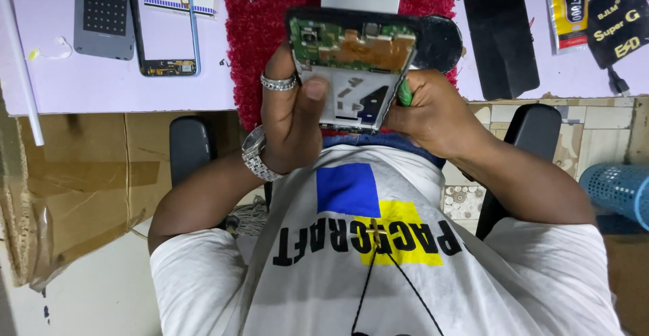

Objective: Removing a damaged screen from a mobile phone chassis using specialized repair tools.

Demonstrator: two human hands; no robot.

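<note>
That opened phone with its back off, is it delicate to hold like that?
Probably, yes. The opened phone shows a bare green circuit board, so pressing there could harm it. Its flat frame looks stiff and fairly light. The left hand grips its edge, while the right hand holds a green-handled tool against it; a slip could scratch parts.

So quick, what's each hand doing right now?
Left hand: closed around the opened phone, thumb on its back.
Right hand: closed on a green-handled tool at the phone's edge.

Lilac desk point(101, 86) with red shaggy mat point(257, 32); black chair armrests point(189, 148); cardboard point(74, 187); patterned tile floor point(595, 140).
</note>
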